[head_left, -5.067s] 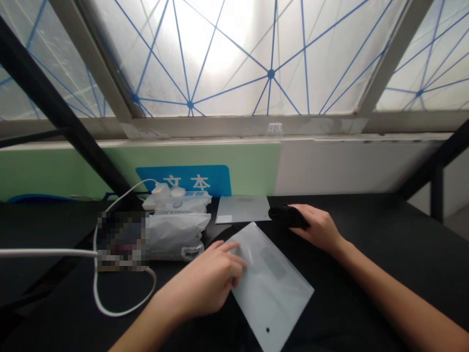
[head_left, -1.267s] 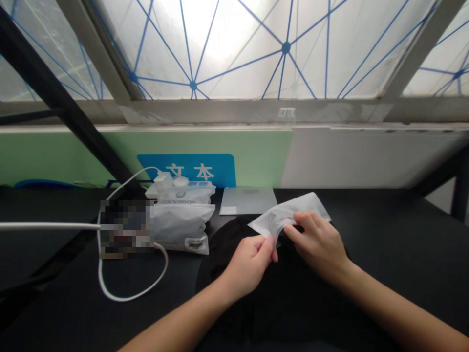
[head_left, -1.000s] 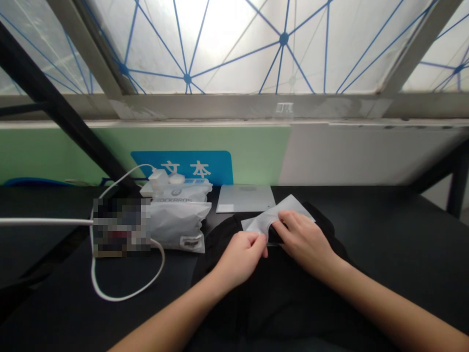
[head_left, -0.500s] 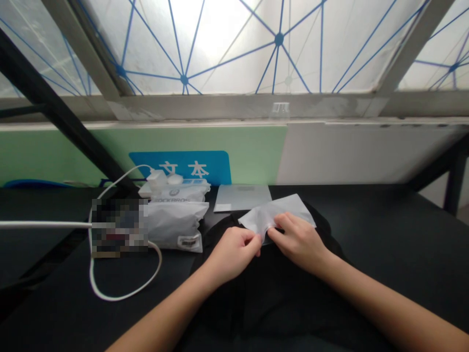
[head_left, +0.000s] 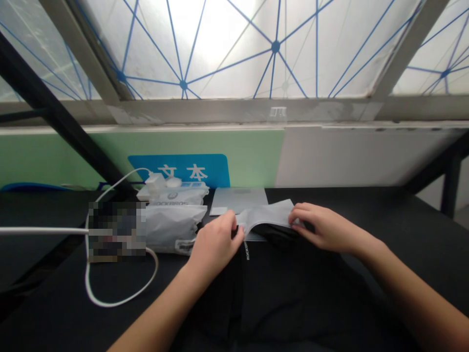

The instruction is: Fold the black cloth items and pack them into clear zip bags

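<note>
A frosted white plastic bag [head_left: 266,216] lies over a black garment [head_left: 286,288] spread on the black table [head_left: 403,230]. My left hand [head_left: 215,243] is closed, pinching the bag's left edge. My right hand [head_left: 322,227] pinches its right edge, fingers curled. The two hands stretch the bag's mouth wide, and the dark cloth shows just below the bag. A small white label with lettering shows on the garment near my left hand.
Two filled white packages [head_left: 172,222] are stacked at the left. A white cable [head_left: 110,293] loops beside a blurred-out item [head_left: 115,231]. A flat grey bag [head_left: 240,200] lies at the back. A green and blue sign [head_left: 179,171] backs the table under windows.
Five seconds ago the bag lay flat and my right hand held a rolled black item. Since half a second ago my hands moved apart, pulling the bag wider and flatter over the garment.
</note>
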The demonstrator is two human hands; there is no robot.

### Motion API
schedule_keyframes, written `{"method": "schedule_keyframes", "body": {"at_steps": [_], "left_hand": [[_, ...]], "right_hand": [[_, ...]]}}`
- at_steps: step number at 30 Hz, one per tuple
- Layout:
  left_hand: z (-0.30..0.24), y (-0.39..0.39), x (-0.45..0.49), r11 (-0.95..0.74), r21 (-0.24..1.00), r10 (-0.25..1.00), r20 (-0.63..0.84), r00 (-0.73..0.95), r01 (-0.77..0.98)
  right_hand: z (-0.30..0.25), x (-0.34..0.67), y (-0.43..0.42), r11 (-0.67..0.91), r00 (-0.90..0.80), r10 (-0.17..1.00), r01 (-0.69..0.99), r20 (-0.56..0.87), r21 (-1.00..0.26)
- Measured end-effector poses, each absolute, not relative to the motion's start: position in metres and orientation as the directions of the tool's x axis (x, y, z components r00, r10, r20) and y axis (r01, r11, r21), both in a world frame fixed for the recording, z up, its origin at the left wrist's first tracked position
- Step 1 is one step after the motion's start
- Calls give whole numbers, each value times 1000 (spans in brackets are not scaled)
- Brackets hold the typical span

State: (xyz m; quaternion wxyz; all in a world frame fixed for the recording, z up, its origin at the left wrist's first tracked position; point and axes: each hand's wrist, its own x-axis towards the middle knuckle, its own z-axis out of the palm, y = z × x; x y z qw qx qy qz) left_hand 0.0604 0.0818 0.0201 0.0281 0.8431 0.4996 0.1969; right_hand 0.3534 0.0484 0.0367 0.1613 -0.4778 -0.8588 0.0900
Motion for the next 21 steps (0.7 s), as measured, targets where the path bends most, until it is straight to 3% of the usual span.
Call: {"method": "schedule_keyframes", "body": {"at_steps": [3, 5, 7, 12, 16, 21], "left_hand": [[18, 74, 70, -739, 103, 608, 529, 592, 666], [16, 69, 80, -832, -28, 444, 566, 695, 555], [13, 67, 92, -854, -144, 357, 534, 766, 499], [7, 78, 117, -823, -289, 339, 441, 831, 490], [5, 87, 128, -821, -322, 293, 470, 833, 471], [7, 85, 128, -812, -333, 248, 546, 800, 479]], "right_hand": [[39, 359, 47, 500, -485, 865, 807, 129, -314], [37, 360, 46, 479, -469, 876, 818, 114, -318], [33, 359, 47, 460, -448, 887, 835, 114, -300], [20, 360, 57, 448, -435, 893, 825, 120, -346], [15, 364, 64, 456, -434, 887, 776, 155, -436], [21, 363, 62, 474, -424, 880, 752, 215, -458]]}}
